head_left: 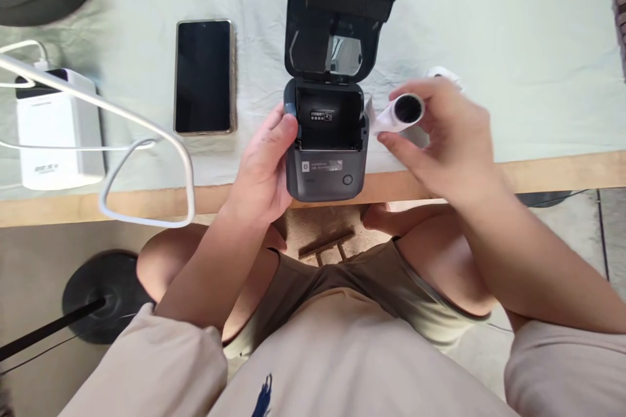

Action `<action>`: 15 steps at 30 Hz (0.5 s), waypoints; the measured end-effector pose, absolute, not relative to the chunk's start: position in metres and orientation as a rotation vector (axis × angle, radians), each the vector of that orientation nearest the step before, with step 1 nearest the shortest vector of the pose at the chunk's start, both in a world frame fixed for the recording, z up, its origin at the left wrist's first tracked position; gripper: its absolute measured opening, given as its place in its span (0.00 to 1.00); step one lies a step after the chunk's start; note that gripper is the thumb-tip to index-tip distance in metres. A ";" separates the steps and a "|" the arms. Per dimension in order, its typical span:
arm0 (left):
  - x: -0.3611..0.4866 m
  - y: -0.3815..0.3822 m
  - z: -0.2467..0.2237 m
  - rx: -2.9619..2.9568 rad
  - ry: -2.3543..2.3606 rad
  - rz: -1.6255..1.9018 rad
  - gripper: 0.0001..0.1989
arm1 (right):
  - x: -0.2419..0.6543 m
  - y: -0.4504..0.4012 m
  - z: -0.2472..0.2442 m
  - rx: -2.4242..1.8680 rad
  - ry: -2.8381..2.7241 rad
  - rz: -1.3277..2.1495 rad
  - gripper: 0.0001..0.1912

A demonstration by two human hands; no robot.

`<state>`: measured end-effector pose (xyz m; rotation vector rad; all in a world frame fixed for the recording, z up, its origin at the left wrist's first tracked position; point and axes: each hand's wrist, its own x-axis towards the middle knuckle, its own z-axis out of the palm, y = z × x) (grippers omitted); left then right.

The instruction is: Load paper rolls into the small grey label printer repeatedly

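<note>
Beige cloth shirt (337,352) nearest — I see left hand (261,169) gripping open dark-grey plastic printer (327,104), right hand (452,133) pinching white cylindrical paper roll (390,118) just rightward.

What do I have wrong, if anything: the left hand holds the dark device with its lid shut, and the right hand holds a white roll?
One thing is wrong: the lid is swung open, not shut, as the head view shows. The left hand does hold the dark device, and the right hand does hold a white roll.
</note>
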<state>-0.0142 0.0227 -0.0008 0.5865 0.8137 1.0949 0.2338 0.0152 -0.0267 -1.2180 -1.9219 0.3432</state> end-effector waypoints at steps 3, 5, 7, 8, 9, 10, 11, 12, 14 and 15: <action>-0.014 0.022 -0.001 0.601 0.840 1.094 0.10 | 0.233 0.008 -0.024 -1.299 -1.993 0.249 0.26; -0.015 0.021 -0.002 0.592 0.880 1.101 0.07 | 0.237 0.007 -0.015 -1.233 -1.926 0.167 0.28; -0.016 0.021 -0.002 0.584 0.883 1.096 0.07 | 0.244 0.011 -0.008 -1.184 -1.818 -0.033 0.23; -0.016 0.021 -0.002 0.585 0.871 1.083 0.08 | 0.249 0.015 -0.008 -1.205 -1.792 -0.121 0.21; -0.017 0.021 -0.002 0.590 0.855 1.064 0.09 | 0.253 0.020 -0.011 -1.252 -1.788 -0.183 0.21; -0.017 0.021 -0.002 0.597 0.839 1.044 0.11 | 0.258 0.025 -0.017 -1.324 -1.798 -0.211 0.21; -0.017 0.021 -0.002 0.605 0.826 1.023 0.13 | 0.262 0.031 -0.025 -1.406 -1.813 -0.202 0.23; -0.017 0.021 -0.002 0.615 0.819 1.013 0.14 | 0.267 0.036 -0.035 -1.477 -1.828 -0.174 0.24; -0.017 0.022 -0.002 0.635 0.817 1.015 0.12 | 0.276 0.046 -0.053 -1.593 -1.851 -0.110 0.23; -0.017 0.022 -0.002 0.641 0.817 1.028 0.10 | 0.281 0.049 -0.060 -1.628 -1.880 -0.069 0.21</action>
